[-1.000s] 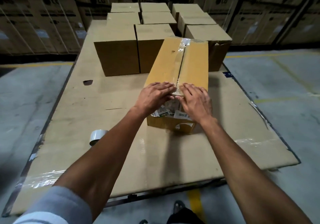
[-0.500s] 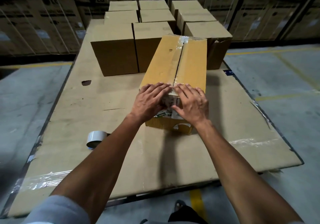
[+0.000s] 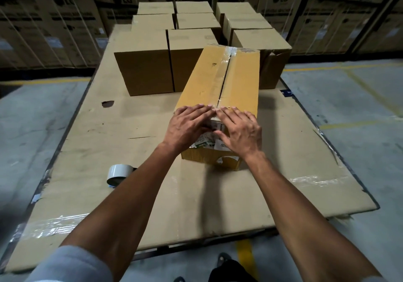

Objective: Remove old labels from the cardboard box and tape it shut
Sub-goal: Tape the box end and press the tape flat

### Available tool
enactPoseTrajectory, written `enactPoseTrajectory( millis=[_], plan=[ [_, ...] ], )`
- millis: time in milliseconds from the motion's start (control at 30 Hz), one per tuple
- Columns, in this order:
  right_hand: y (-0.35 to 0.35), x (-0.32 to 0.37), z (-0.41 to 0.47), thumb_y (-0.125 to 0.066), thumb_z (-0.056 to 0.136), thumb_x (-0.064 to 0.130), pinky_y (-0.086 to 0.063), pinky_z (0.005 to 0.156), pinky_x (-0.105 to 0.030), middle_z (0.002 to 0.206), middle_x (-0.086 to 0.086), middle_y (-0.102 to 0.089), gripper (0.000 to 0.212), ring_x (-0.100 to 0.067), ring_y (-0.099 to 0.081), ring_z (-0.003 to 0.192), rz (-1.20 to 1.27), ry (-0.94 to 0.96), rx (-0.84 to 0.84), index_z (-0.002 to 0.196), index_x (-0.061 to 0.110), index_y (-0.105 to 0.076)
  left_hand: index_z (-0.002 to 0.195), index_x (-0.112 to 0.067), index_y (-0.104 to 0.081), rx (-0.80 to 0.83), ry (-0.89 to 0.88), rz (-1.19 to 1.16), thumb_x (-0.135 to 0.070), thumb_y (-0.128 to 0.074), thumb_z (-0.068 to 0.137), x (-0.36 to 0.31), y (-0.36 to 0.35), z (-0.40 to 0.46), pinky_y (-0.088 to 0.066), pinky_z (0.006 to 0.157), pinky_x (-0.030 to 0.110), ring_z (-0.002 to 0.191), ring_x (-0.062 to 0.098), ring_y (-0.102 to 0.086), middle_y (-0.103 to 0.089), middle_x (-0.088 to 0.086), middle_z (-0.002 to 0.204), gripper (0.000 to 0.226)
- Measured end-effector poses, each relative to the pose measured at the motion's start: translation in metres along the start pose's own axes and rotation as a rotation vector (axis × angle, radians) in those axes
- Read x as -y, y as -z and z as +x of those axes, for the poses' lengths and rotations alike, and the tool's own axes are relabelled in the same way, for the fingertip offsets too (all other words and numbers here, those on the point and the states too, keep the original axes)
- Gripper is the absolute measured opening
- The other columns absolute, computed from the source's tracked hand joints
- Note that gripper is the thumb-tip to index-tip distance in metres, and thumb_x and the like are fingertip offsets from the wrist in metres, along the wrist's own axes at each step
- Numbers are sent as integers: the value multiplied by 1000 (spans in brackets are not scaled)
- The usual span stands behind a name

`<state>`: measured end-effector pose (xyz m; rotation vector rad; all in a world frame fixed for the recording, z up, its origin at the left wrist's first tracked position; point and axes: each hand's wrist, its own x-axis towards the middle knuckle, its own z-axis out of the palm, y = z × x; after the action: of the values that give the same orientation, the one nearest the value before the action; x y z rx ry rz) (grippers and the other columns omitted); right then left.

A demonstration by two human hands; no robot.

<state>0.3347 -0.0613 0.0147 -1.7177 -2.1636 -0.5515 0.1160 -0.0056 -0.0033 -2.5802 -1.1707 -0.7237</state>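
— Where's the box?

— The long cardboard box (image 3: 220,90) lies on the surface (image 3: 130,142), its near end towards me.

— And my hands?

— My left hand (image 3: 187,126) and right hand (image 3: 239,132) lie flat, fingers spread, side by side on the box's near top edge, gripping nothing. The tape roll (image 3: 120,174) sits nearby.

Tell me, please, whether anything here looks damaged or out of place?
Yes: torn label scraps still cling to the long box's near end, and the cardboard sheet beneath has a small hole.
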Motion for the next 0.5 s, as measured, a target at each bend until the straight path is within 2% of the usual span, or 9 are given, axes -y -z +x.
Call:
enactPoseTrajectory(
  millis=[133,233,333,400,500],
  plan=[
    [2,1,-1,-66,90,66,-41,119,-49,161,2,-49,82,-24,-50,146,2,-2,37,159,32,-40,162,-27,-44,45,-8,-1,-53,-67,99,1,3,-3,-36,117,44,155,19,-42,-46,-5,167,71],
    [4,2,1,-53,97,66,-41,118,-50,160,3,-51,68,-24,-52,145,47,-23,41,157,35,-43,159,-29,-49,62,29,-24,-60,-47,106,-2,9,2,-37,115,43,154,19,-44,-51,-5,164,61],
    [5,4,4,-39,106,61,-42,117,-49,158,6,-53,54,-22,-53,144,69,-62,41,153,38,-49,154,-29,-56,18,42,-46,-50,-43,111,-5,9,3,-38,109,43,150,19,-49,-56,-5,159,50],
    [4,6,3,-39,106,59,-43,116,-48,157,5,-54,52,-23,-54,143,60,-67,25,152,38,-50,152,-27,-60,-28,41,-60,-44,-47,111,-5,5,2,-40,109,44,148,21,-52,-60,-3,156,46],
    [2,4,4,-46,104,58,-45,115,-47,158,3,-53,56,-24,-55,142,55,-24,14,154,33,-49,156,-25,-55,-20,10,-55,-42,-49,110,-2,2,2,-37,119,48,152,22,-47,-56,-1,159,49]
  ],
)
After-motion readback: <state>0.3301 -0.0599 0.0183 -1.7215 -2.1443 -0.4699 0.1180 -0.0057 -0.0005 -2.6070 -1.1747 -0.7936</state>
